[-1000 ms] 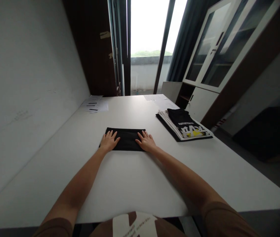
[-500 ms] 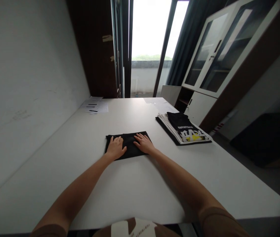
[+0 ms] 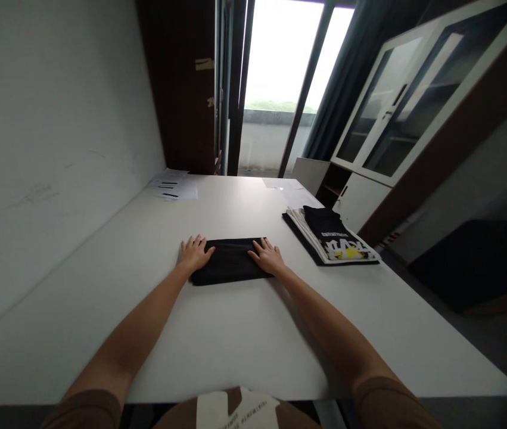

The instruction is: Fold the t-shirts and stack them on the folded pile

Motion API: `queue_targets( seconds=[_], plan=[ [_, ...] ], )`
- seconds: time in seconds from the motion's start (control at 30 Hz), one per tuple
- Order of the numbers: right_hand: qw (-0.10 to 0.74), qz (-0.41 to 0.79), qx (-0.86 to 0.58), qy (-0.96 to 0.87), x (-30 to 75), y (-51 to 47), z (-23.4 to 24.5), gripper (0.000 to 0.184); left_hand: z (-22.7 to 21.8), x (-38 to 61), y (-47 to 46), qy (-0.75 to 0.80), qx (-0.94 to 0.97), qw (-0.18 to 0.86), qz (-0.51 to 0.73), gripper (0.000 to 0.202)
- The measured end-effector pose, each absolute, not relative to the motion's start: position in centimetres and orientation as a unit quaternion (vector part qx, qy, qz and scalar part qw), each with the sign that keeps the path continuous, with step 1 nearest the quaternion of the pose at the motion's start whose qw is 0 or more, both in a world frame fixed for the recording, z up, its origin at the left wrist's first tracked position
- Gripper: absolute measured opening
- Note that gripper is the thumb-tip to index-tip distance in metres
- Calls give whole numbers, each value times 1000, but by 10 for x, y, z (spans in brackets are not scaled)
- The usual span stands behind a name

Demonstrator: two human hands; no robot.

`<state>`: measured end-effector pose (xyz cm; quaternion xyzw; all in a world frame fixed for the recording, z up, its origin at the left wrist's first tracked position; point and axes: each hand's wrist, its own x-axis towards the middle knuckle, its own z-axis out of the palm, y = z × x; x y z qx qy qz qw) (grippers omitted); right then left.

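Observation:
A black garment (image 3: 232,262), folded into a flat rectangle, lies on the white table (image 3: 217,339) in front of me. My left hand (image 3: 195,253) rests at its left edge, fingers spread and the thumb on the cloth. On the right end of the garment lies my right hand (image 3: 267,256), palm down with the fingers apart. Neither hand grips the fabric. What kind of garment it is cannot be made out in this folded state.
To the right sits a stack of folded clothes (image 3: 331,238), black and white, the top one with a white and yellow print. Papers (image 3: 175,186) lie at the far left corner, more sheets (image 3: 282,183) at the far edge. A wall (image 3: 56,149) borders the table's left side.
My left hand has slid left from on top of the cloth to its left edge. My right hand has shifted slightly right. The garment's left end looks straighter.

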<state>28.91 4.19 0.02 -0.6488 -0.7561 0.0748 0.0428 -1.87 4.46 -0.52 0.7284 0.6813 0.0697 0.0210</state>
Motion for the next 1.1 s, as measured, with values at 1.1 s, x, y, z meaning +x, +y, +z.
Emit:
queue_targets(
  seconds=[1.1],
  plan=[
    [132, 3, -578, -805, 289, 35, 7, 59, -3, 18, 13, 585, 808, 18, 69, 81]
  ],
)
